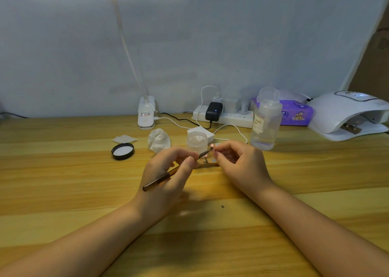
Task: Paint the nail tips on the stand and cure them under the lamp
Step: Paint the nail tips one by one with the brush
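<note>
Hands: left [168, 171] holds brush [160, 179], right [237, 160] pinches nail tip [212, 145].

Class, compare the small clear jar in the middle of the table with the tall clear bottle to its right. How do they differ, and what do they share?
The jar is short and wide; the bottle is tall and slimmer. The jar stands open, with a black lid lying apart to its left; the bottle is closed by a clear cap. The bottle carries a printed label; the jar shows none. Both are clear plastic and stand upright on the wooden table.
</note>
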